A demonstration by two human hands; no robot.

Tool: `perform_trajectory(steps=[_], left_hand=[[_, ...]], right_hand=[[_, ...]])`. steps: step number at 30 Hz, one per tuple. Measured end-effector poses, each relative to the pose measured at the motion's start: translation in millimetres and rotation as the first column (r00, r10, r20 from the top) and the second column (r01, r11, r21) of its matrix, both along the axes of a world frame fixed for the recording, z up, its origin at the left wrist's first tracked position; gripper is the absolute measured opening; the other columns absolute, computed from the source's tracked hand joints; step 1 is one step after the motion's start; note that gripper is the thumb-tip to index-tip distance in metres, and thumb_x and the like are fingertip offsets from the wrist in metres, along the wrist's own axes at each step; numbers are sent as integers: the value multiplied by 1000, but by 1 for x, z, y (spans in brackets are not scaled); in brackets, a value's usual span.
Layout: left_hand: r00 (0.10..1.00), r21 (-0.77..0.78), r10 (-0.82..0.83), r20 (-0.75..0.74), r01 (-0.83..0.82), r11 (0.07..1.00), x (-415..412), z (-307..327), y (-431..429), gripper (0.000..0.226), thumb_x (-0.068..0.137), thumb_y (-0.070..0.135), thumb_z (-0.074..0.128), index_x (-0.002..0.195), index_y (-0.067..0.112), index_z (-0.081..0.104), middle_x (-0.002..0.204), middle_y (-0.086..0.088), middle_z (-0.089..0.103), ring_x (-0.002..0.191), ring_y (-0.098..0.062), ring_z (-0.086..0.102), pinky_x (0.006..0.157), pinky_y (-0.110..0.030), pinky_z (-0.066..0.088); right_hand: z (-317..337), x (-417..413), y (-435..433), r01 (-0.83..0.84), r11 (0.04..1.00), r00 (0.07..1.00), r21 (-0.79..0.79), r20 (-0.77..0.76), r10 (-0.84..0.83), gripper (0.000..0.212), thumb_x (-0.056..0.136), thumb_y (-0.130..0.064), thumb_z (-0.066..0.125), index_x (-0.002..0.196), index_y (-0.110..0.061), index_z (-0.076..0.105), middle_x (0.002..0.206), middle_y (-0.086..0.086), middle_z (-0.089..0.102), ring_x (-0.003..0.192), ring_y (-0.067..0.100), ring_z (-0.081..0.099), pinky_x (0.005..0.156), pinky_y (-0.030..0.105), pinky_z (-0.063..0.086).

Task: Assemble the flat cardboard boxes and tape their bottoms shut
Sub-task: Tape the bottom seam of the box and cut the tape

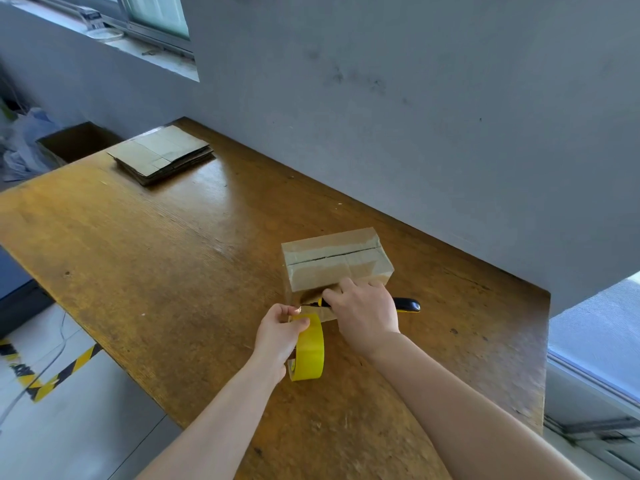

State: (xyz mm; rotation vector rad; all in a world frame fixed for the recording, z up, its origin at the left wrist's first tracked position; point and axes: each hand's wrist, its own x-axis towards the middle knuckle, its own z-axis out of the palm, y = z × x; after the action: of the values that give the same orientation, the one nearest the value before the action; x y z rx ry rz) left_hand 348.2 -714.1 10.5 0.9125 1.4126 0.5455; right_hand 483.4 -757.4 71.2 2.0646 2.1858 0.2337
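We see the assembled box (pixel 337 261) on the wooden table (pixel 138 254) close to the wall, its taped seam facing up. The left hand (pixel 280 336) curls its fingers and thumb round the yellow tape roll (pixel 310 348) just in front of the box. The right hand (pixel 367 310) grips a black-and-yellow knife (pixel 408 304) against the box's near side. Flat boxes (pixel 162 154) lie stacked at the far left.

One assembled box (pixel 337 261), one flat-box stack (pixel 161 154), one tape roll (pixel 311 351), one knife (pixel 407 304)
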Motion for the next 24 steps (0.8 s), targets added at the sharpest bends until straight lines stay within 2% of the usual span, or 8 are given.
perform_trajectory(steps=[5,9,15,17,19,21,22,24], left_hand=[[998,28,-41,-42,42,999,1,4,1,11,90,14,66,96,17,58,103,-9,62,93,-27,59,70,-36,50],[993,60,-92,-69,96,994,-5,5,1,10,89,14,65,95,19,58,99,-12,63,81,-28,61,65,-37,51],[984,84,-126,-125,137,987,-6,8,5,10,89,16,64,94,23,58,104,-7,60,94,-33,61,79,-46,53],[982,73,-132,-133,142,987,-7,9,6,10,89,16,64,94,23,58,105,-7,60,95,-34,61,77,-43,52],[983,70,-126,-135,136,988,-7,9,7,9,89,15,65,93,22,59,105,-8,62,97,-36,61,72,-39,50],[986,65,-112,-126,120,991,-7,8,8,7,90,16,64,93,20,59,106,-8,61,96,-33,60,73,-38,49],[987,61,-109,-122,117,991,-7,7,8,6,91,16,63,94,20,59,105,-8,61,94,-31,59,74,-39,48],[985,64,-113,-128,122,990,-8,7,8,4,93,18,62,96,19,60,104,-6,59,95,-28,56,78,-39,47]], right_hand=[[-5,-1,7,86,981,981,-175,185,-53,18,96,-12,50,103,-14,66,101,5,61,95,25,59,72,33,34],[-46,15,-13,229,920,972,-319,20,-236,30,95,-8,48,116,-21,63,108,4,63,97,25,62,69,32,37],[-97,19,-43,219,779,905,-587,-176,-387,34,97,-41,53,124,-22,60,119,6,62,110,26,57,71,31,41],[-92,18,-41,214,852,931,-478,-164,-326,38,94,-46,53,124,-23,60,120,4,56,114,26,50,80,33,42],[-78,15,-31,154,982,938,-112,-295,-181,35,89,-47,55,108,-19,65,104,3,56,100,27,54,75,34,43],[-60,11,-15,112,922,926,371,-376,39,29,85,-43,57,90,-15,63,88,2,56,80,24,52,65,32,41],[-51,7,-6,93,859,929,503,-355,106,29,84,-43,59,90,-15,63,89,3,57,80,22,49,67,31,40],[-38,2,13,52,855,943,516,-307,127,38,80,-45,66,106,-17,63,107,5,60,96,23,51,81,34,43]])
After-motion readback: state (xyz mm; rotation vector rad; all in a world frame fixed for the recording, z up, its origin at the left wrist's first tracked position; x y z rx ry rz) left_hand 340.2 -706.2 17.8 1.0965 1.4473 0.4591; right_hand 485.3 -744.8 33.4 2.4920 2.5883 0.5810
